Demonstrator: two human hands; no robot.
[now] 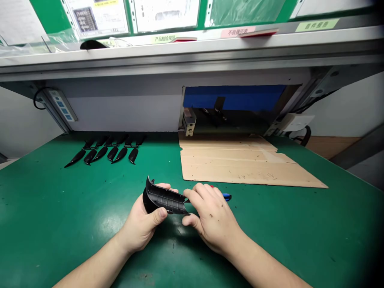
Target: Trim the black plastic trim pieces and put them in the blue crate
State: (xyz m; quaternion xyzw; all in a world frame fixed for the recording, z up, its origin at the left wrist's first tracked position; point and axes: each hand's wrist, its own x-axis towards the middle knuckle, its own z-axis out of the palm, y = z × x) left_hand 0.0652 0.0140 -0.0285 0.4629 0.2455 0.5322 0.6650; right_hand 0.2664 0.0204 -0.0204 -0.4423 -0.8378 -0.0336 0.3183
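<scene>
Part: black plastic part (166, 199), curved, ribbed inside; held just above the tabletop (60, 224), near the middle of its front edge
Handling: probably light, stiff and thin-walled; best taken by its two ends
Left hand: left hand (141, 226) closed round the wide end; thumb pressed on the lower rim
Right hand: right hand (214, 220) pinches the narrow tip between thumb and forefinger; blue-tipped tool (227, 196) pokes out behind it, hold unclear
Around: cardboard sheet (240, 164) toward the back right; row of black pieces (105, 152) back left
</scene>
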